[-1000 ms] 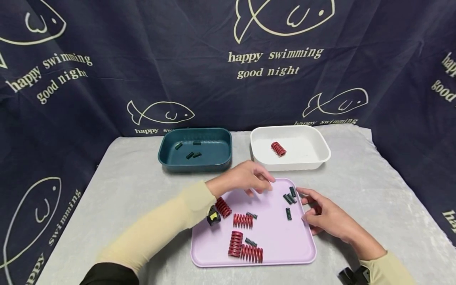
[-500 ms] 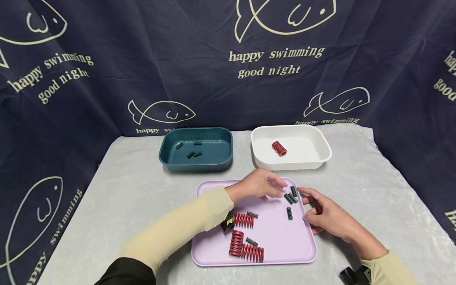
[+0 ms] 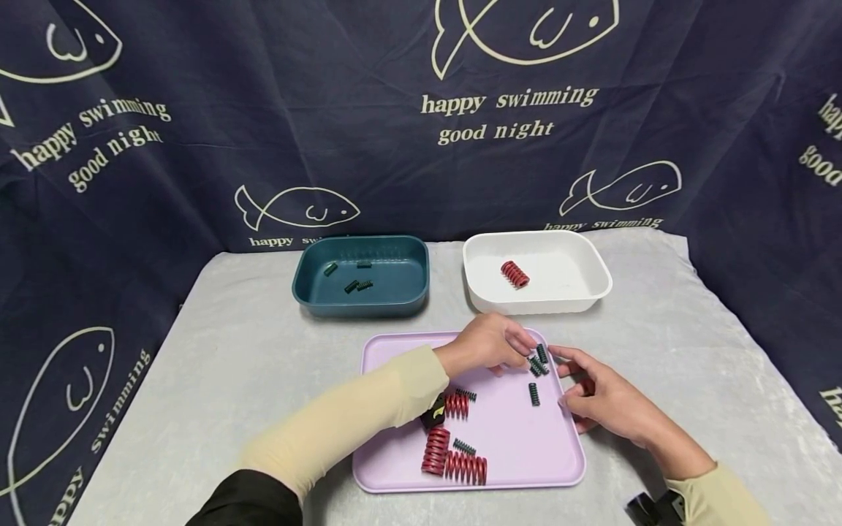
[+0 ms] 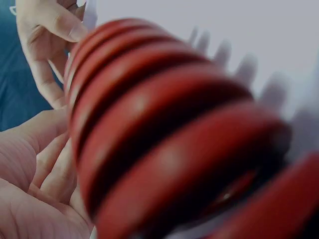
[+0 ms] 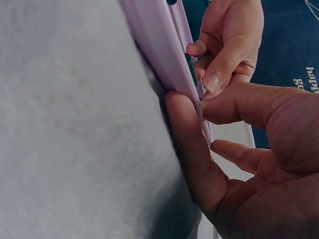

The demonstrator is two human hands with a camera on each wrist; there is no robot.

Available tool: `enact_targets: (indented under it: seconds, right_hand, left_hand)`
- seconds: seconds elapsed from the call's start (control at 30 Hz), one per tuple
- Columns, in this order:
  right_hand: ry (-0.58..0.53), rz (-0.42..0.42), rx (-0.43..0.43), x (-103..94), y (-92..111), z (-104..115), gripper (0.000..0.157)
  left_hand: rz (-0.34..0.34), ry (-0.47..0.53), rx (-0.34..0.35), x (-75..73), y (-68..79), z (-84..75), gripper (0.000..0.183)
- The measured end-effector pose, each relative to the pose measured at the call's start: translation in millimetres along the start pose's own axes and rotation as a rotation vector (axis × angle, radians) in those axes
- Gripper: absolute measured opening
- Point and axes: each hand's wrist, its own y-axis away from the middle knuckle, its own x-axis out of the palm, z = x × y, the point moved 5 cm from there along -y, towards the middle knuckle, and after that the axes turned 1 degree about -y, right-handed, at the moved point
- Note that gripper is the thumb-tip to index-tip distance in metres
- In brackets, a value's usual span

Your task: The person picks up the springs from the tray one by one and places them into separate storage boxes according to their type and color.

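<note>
My left hand [image 3: 490, 343] reaches over the lilac tray [image 3: 513, 467], its fingertips beside a small cluster of dark green springs [image 3: 538, 365]; whether they touch cannot be told. A single green spring [image 3: 533, 394] lies just below that cluster. With thumb and fingers, my right hand [image 3: 605, 398] holds the tray's right rim; in the right wrist view the fingers [image 5: 187, 134] go under the edge. Thick red springs [image 3: 435, 451] lie at the tray's lower left, with smaller green ones beside them. A red spring [image 4: 164, 124] looms large in the left wrist view.
Behind the tray stand a teal bin [image 3: 362, 310] with several green springs and a white bin [image 3: 539, 303] with one red spring [image 3: 515, 274]. A grey cloth [image 3: 230, 351] covers the table. A dark blue printed curtain [image 3: 395, 146] hangs around it.
My left hand has moved right and slightly down, up to the green springs, and its forearm now hides the leftmost red spring. My right hand stays at the tray's rim.
</note>
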Motion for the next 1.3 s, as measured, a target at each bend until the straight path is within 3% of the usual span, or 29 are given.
enact_targets:
  seconds: [0.33, 0.73, 0.93, 1.3]
  right_hand:
    - [0.008, -0.003, 0.002, 0.3, 0, 0, 0.079]
    - [0.008, -0.001, 0.008, 1.2, 1, 1, 0.08]
    - [0.012, -0.003, 0.009, 1.7, 0, 1, 0.079]
    - [0.019, -0.013, 0.016, 1.5, 0, 1, 0.079]
  left_hand:
    - [-0.071, -0.102, 0.0, 1.2, 0.4, 0.2, 0.023]
    - [-0.095, -0.165, 0.106, 5.8, 0.1, -0.6, 0.03]
    - [-0.082, -0.169, 0.109, 5.3, 1.9, 1.1, 0.028]
    - [-0.04, -0.093, 0.073, -12.6, 11.6, 5.4, 0.019]
